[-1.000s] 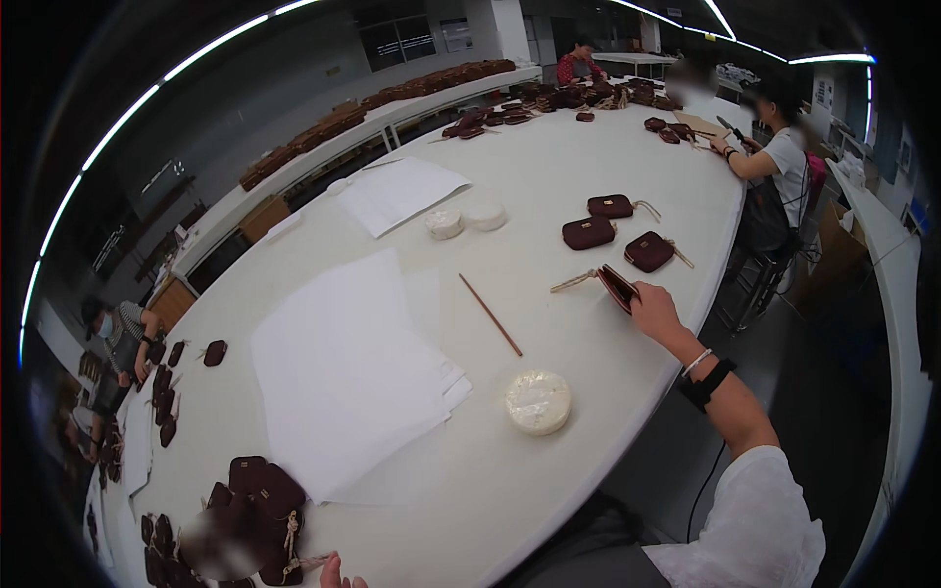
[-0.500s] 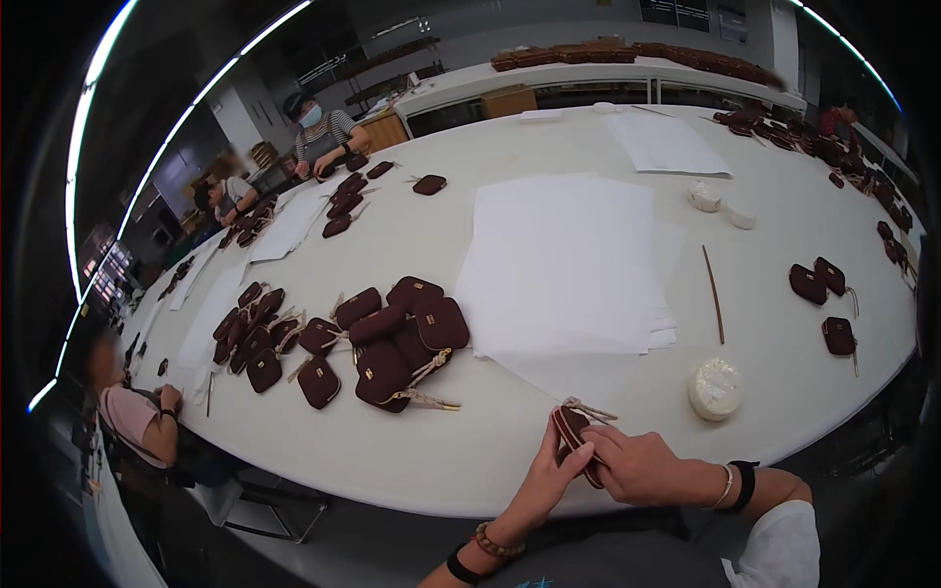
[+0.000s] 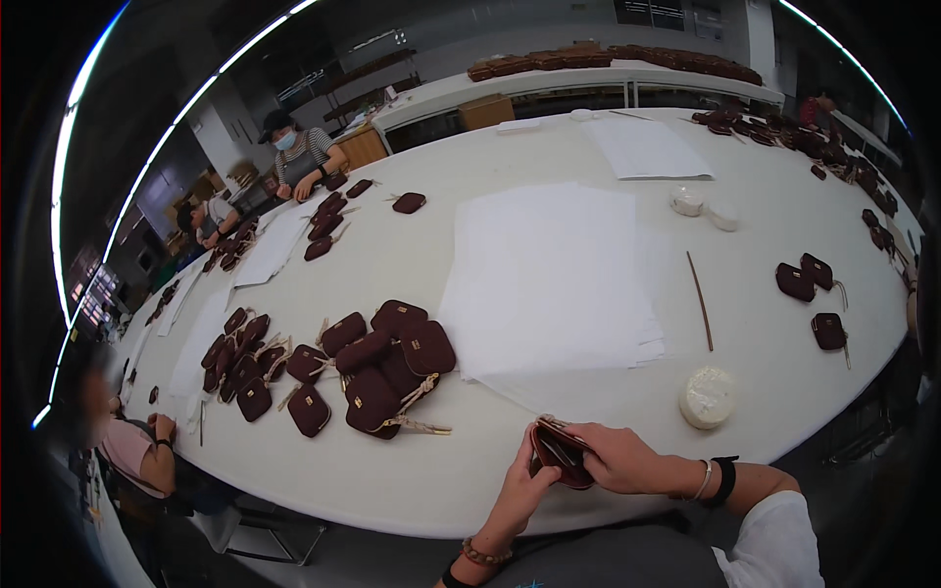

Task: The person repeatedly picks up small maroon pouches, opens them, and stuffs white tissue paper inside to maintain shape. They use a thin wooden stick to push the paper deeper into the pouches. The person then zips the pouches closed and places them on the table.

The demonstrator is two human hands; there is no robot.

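Left hand (image 3: 524,485): fingers curled onto the near side of a small dark maroon leather pouch (image 3: 559,456), gripping it. Right hand (image 3: 618,456): fingers closed over the pouch's far side, holding its mouth spread open. Pouch location: at the near edge of the large white oval table (image 3: 412,255), just in front of the person. To its left: a heap of matching maroon pouches with tan cords (image 3: 387,363). Behind it: a stack of white paper sheets (image 3: 554,274). To its right: a round white container (image 3: 708,397) and a thin wooden stick (image 3: 699,299).
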